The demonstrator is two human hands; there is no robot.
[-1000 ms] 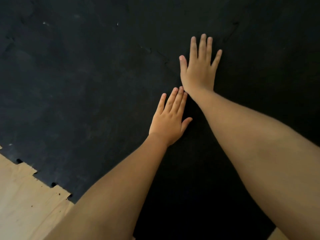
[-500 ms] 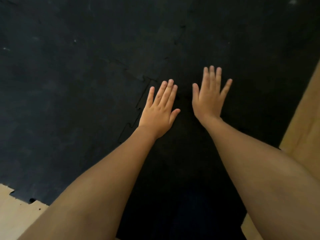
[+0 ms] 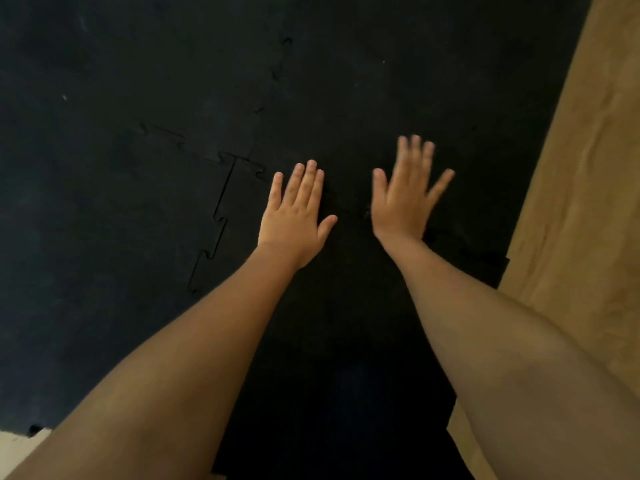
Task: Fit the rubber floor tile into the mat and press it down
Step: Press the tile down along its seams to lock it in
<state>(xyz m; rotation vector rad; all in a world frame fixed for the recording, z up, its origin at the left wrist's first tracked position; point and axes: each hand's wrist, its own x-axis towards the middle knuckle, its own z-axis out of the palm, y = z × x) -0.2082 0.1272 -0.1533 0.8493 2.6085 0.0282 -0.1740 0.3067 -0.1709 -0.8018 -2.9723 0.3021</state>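
A black rubber floor tile [image 3: 346, 323] lies under my arms, joined to the black mat [image 3: 104, 202] by a toothed puzzle seam [image 3: 216, 233] on its left side. A second seam runs along the tile's far edge between my hands. My left hand [image 3: 296, 216] lies flat, palm down, fingers together, on the tile just right of the seam corner. My right hand [image 3: 405, 195] is flat with fingers spread, motion-blurred, over the far seam further right. Neither hand holds anything.
Bare wooden floor [image 3: 581, 202] runs along the mat's right edge and shows again at the bottom right. A sliver of pale floor [image 3: 17, 441] shows at the bottom left, beside a notch in the mat's edge. More mat seams [image 3: 280, 64] run away at the top.
Both hands have shifted right along the seam, side by side now; the right hand drew back from ahead of the left. The view swung right, showing more wooden floor.
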